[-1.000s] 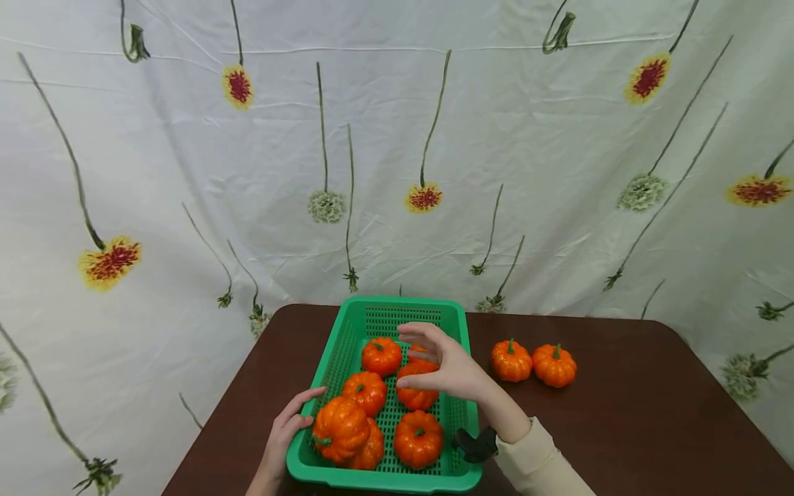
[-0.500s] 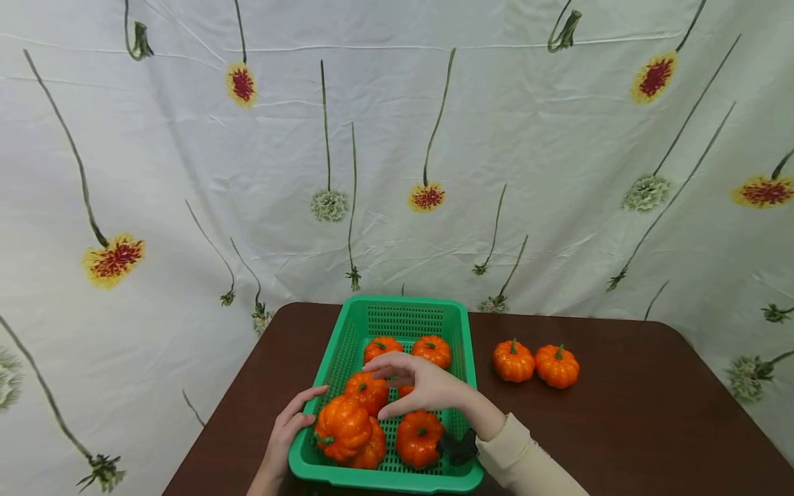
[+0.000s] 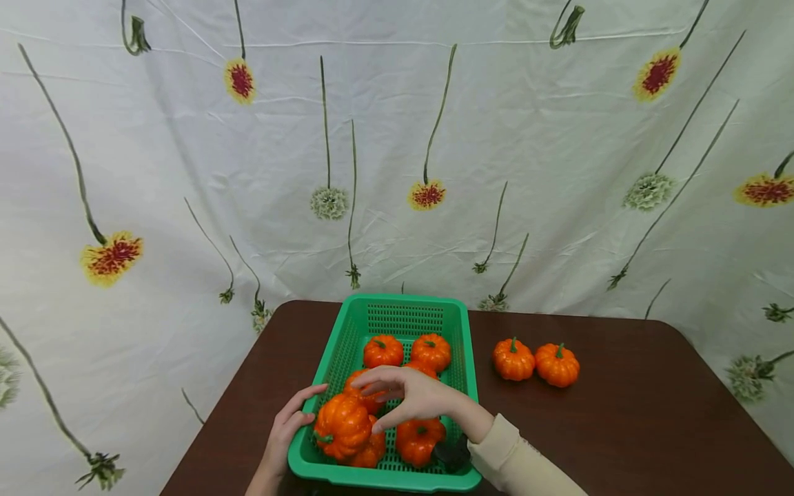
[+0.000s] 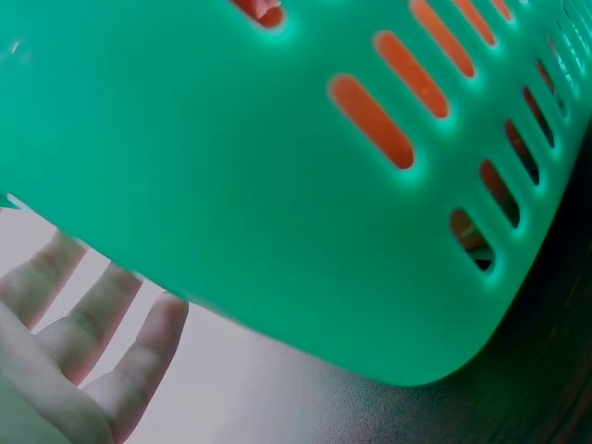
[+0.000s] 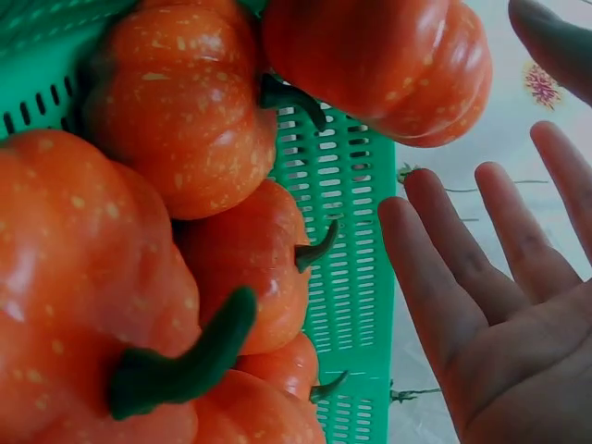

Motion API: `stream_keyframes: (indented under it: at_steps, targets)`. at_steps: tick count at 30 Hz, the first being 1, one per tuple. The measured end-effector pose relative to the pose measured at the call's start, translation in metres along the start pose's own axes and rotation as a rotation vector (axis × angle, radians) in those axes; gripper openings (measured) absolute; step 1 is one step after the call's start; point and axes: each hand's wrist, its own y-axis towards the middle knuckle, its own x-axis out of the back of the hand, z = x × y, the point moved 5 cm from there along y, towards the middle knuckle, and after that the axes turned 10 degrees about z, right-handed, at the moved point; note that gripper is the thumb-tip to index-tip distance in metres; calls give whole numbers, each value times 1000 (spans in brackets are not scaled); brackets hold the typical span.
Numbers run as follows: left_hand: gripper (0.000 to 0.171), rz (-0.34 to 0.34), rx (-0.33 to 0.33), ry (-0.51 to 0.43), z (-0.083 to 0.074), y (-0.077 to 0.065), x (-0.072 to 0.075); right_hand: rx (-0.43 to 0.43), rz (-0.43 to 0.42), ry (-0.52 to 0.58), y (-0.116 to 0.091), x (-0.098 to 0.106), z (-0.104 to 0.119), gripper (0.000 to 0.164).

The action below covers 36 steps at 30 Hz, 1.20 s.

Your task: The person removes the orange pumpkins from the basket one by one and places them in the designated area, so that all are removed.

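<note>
A green plastic basket (image 3: pixel 468 386) with slotted walls holds several small orange pumpkins with green stems. The large pumpkin (image 3: pixel 341 427) at its front left sits highest, on top of another pumpkin (image 3: pixel 372 448). My left hand (image 3: pixel 288 430) rests against the left rim, thumb and forefinger on it. In the left wrist view, the left fingers (image 4: pixel 139 356) stretch up to the basket's edge. My right hand (image 3: pixel 412 396) hovers over the basket with fingers gently bent and spread from the thumb, close to the large pumpkin. Nothing lies in its palm (image 5: pixel 527 370) in the right wrist view.
Two more pumpkins, one (image 3: pixel 513 359) beside the other (image 3: pixel 557 365), stand on the dark brown table (image 3: pixel 639 399) to the right of the basket. A white curtain (image 3: pixel 558 138) with printed flowers hangs behind the table. A black device (image 3: pixel 451 455) is worn at the right wrist.
My right hand has moved left and nearer to me, from above the right-side pumpkins toward the large pumpkin at front left. The left hand and the pumpkins have stayed put.
</note>
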Motion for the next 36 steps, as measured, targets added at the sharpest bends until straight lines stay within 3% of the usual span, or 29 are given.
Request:
stream_keyframes:
  at_steps: [5,14,25,36]
  targets:
    - [42,13,-11,-4,-1,0,0,15,34,32,3,-3,-2,61]
    - [42,5,2,30,-1,0,0,-69,56,66,4,-8,-13,61]
    - [43,17,2,5,0,1,0,-142,-22,-70,3,-5,-17,59]
    - [42,22,2,-36,1,1,0,-175,23,-226,4,-7,-19,67]
